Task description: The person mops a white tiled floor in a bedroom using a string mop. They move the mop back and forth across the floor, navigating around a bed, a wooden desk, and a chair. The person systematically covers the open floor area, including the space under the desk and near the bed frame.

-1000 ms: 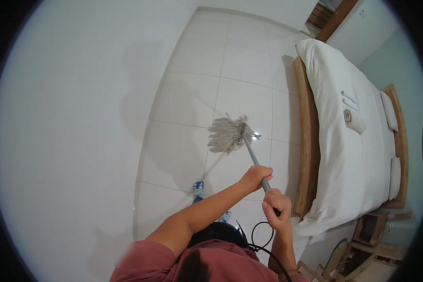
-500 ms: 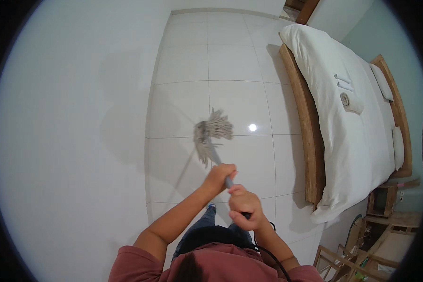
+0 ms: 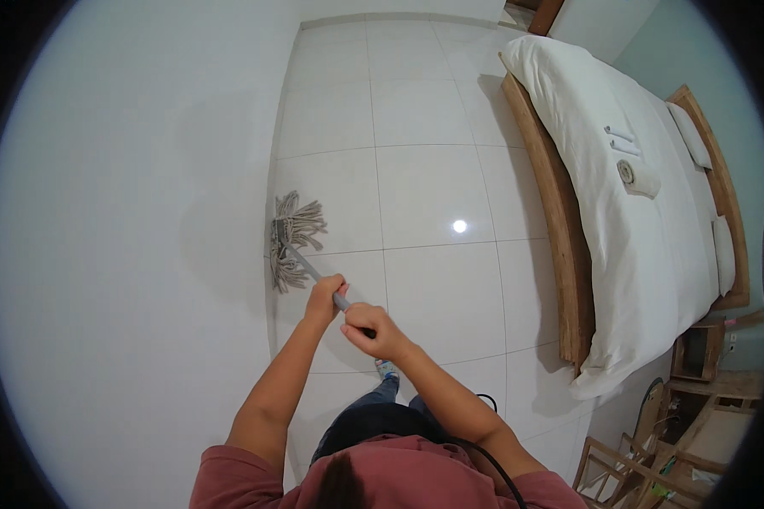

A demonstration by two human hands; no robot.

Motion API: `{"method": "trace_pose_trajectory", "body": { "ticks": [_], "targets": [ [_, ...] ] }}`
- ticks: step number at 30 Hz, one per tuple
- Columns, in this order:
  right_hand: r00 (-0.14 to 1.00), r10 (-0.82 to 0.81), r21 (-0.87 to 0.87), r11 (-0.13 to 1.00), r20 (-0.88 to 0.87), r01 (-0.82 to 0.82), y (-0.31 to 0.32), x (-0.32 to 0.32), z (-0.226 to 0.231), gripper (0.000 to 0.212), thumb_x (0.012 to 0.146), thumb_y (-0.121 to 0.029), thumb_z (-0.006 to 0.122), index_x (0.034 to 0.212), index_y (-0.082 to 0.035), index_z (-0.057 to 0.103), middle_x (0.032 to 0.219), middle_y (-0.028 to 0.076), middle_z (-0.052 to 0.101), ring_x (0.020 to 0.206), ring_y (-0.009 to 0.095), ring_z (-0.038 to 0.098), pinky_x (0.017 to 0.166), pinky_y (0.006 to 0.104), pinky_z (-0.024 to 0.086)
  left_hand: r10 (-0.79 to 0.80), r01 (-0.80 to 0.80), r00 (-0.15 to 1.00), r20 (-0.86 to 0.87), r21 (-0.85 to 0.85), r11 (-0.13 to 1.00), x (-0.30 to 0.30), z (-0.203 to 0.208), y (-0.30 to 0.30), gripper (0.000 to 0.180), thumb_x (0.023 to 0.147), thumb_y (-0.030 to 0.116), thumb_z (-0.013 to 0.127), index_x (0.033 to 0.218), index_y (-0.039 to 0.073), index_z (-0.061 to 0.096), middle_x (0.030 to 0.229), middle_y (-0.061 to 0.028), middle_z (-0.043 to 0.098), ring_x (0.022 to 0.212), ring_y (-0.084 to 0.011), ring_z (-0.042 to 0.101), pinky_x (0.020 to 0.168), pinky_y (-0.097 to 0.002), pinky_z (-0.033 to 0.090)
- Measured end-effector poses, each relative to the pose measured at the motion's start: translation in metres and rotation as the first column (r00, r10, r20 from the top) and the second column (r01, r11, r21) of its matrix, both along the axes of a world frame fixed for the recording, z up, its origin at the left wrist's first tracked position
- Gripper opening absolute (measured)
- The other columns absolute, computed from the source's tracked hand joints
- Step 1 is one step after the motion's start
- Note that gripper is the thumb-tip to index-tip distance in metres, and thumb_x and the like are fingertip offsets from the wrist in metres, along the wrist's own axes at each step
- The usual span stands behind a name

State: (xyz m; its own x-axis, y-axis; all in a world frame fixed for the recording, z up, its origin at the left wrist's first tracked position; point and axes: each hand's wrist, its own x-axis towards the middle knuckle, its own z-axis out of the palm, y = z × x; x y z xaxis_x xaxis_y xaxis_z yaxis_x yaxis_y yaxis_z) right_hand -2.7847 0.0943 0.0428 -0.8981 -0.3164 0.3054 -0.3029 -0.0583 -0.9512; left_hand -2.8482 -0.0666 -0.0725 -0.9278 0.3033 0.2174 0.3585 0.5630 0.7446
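Observation:
A string mop with grey-beige strands (image 3: 301, 225) lies spread on the white tiled floor (image 3: 429, 293), its head against the foot of the left wall. From there its grey handle (image 3: 306, 265) slants back toward me. My left hand (image 3: 324, 297) is wrapped round the handle, lower down and nearer the mop head. Close behind it, my right hand (image 3: 377, 329) grips the upper end, where a black tip shows beside the fingers. Both arms reach forward and left.
A bed with a wooden frame (image 3: 560, 254) and white cover (image 3: 607, 280) stands on the right, with rolled towels (image 3: 637, 178) on it. Wooden furniture (image 3: 696, 424) fills the lower right. The white wall (image 3: 127, 237) bounds the left side.
Both my hands have swung the mop leftward across the floor, from the middle tiles to the wall. The grip on the handle stays the same.

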Motion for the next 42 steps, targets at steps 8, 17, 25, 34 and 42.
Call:
{"method": "trace_pose_trajectory", "body": {
  "ticks": [8,17,25,34,42],
  "targets": [
    [0.975,-0.22,0.164,0.963,0.037,0.212,0.107,0.015,0.079,0.013,0.077,0.004,0.055,0.065,0.003,0.05,0.063,0.011,0.05,0.06,0.025,0.048,0.061,0.0343,0.039,-0.125,0.119,0.992,0.02,0.18,0.976,-0.001,0.046,0.137,0.013,0.079,0.006,0.06,0.071,0.003,0.05,0.067,-0.0194,0.054,0.068,-0.0412,0.053,0.058,-0.0444,0.041],
    [0.914,-0.394,0.099,0.91,-0.096,0.402,0.136,-0.001,0.075,0.022,0.071,0.004,0.058,0.058,-0.003,0.042,0.056,0.007,0.04,0.053,0.026,0.041,0.058,0.0352,0.035,-0.486,0.474,0.872,0.067,0.137,0.87,-0.048,0.046,0.191,0.016,0.083,0.013,0.06,0.073,0.007,0.049,0.07,-0.0134,0.055,0.074,-0.0362,0.054,0.062,-0.0467,0.039],
    [0.854,-0.494,0.075,0.857,-0.163,0.51,0.139,-0.167,0.034,0.025,0.074,0.004,0.056,0.059,-0.002,0.038,0.057,0.009,0.037,0.053,0.025,0.039,0.054,0.0354,0.033,-0.522,0.513,0.852,0.043,0.129,0.849,-0.229,0.022,0.198,0.01,0.08,0.008,0.062,0.075,0.002,0.056,0.065,-0.0151,0.052,0.063,-0.0328,0.052,0.058,-0.0393,0.042],
    [0.909,-0.408,0.051,0.909,-0.089,0.413,0.184,-0.333,-0.004,0.029,0.079,-0.001,0.058,0.061,-0.002,0.035,0.055,0.007,0.035,0.053,0.018,0.035,0.051,0.0312,0.03,-0.268,0.265,0.963,-0.015,0.202,0.943,-0.383,-0.003,0.244,0.015,0.078,0.01,0.067,0.088,0.001,0.062,0.075,-0.0134,0.061,0.072,-0.0249,0.058,0.065,-0.0335,0.049],
    [0.74,-0.672,0.172,0.733,0.026,0.659,0.261,-0.248,0.059,0.019,0.083,-0.003,0.056,0.065,0.001,0.049,0.056,0.005,0.043,0.053,0.01,0.038,0.049,0.0284,0.03,-0.633,0.628,0.774,0.018,0.112,0.77,-0.328,0.041,0.34,0.009,0.077,0.011,0.065,0.083,0.005,0.063,0.067,-0.0151,0.062,0.064,-0.0319,0.061,0.061,-0.0384,0.048]
  ]
}}
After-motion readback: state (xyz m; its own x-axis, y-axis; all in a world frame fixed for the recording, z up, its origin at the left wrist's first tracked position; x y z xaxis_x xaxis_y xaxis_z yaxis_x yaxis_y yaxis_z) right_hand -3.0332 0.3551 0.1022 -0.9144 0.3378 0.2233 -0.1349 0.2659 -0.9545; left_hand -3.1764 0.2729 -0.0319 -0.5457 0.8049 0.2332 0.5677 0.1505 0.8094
